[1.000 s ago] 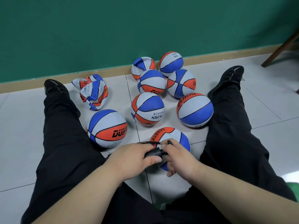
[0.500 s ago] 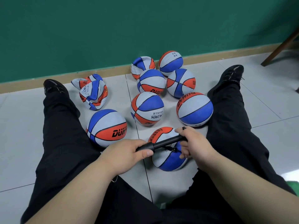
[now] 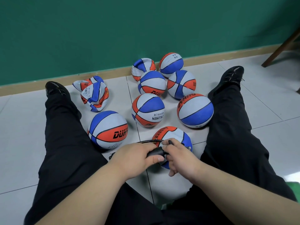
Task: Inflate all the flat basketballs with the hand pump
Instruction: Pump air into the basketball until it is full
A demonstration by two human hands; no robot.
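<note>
A black hand pump (image 3: 156,152) lies across the nearest red, white and blue basketball (image 3: 174,135) between my legs. My left hand (image 3: 134,158) grips the pump's barrel. My right hand (image 3: 180,157) grips the pump's handle, pushed in against the barrel. A thin black hose (image 3: 149,141) curves from the pump over the ball. Several round basketballs sit beyond, among them one at the left (image 3: 108,129) and one in the middle (image 3: 148,110). Crumpled flat balls (image 3: 95,98) lie at the far left, and a dented one (image 3: 142,67) sits by the wall.
My legs in black trousers (image 3: 61,137) stretch out on both sides of the balls on the grey tiled floor (image 3: 267,111). A green wall with a wooden skirting (image 3: 105,74) closes the far side. A wooden chair leg (image 3: 280,49) stands at the far right.
My right hand pulled the handle out to the right half a second ago and has now pushed it back in against the barrel. The left hand has stayed on the barrel.
</note>
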